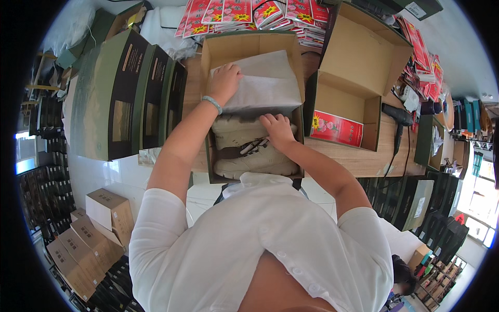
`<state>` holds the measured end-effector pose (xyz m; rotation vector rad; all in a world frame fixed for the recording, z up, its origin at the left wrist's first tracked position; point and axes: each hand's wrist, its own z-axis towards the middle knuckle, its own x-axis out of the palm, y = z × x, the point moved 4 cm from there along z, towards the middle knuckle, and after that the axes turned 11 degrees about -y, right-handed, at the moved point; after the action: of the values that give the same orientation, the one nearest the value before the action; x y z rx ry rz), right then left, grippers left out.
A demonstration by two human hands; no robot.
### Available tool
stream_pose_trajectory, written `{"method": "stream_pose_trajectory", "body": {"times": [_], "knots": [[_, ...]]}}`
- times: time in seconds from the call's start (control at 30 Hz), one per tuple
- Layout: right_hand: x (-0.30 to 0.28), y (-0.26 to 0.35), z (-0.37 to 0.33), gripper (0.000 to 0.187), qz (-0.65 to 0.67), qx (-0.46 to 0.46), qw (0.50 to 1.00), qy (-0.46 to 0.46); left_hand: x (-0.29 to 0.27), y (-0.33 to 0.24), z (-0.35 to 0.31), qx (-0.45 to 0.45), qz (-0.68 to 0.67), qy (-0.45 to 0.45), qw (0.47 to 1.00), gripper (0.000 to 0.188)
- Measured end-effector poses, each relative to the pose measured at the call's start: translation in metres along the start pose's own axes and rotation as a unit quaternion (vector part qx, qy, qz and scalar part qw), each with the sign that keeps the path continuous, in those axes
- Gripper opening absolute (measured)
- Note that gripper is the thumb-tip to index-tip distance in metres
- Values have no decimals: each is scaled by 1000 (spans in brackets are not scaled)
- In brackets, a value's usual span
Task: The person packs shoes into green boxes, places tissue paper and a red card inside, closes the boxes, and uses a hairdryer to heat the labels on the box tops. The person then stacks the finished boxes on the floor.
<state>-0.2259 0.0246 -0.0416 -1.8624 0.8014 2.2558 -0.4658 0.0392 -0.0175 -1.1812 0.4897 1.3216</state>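
Observation:
An open shoe box with brown inner walls lies in front of me. In its near half rests a beige shoe with dark brown and patterned trim. White wrapping paper covers the far half; what lies beneath it is hidden. My left hand, with a pale bracelet at the wrist, has its fingers curled on the paper's left part. My right hand is closed over the top of the shoe, near the paper's close edge, with its fingers bent.
A second open box on the right holds a red printed packet. Stacks of similar red packets lie along the back. Several dark green shoe boxes stand at left. A black hair dryer lies at right on the wooden table.

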Motion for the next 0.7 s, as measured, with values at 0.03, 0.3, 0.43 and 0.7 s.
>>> {"method": "stream_pose_trajectory", "body": {"times": [0.03, 0.3, 0.43, 0.7], "knots": [[0, 0, 0, 68, 0, -2, 1000, -6, -5, -6, 2, 3, -11, -5, 1000, 12], [21, -5, 18, 76, -54, 31, 997, 56, -20, -17, -34, -36, 49, -154, 986, 24], [17, -5, 22, 78, -61, 32, 995, 71, -42, -51, -98, -35, -63, -133, 988, 34], [-53, -73, -20, 54, 205, 101, 969, -96, 1, -84, -213, -124, 45, 173, 976, 59]]}}
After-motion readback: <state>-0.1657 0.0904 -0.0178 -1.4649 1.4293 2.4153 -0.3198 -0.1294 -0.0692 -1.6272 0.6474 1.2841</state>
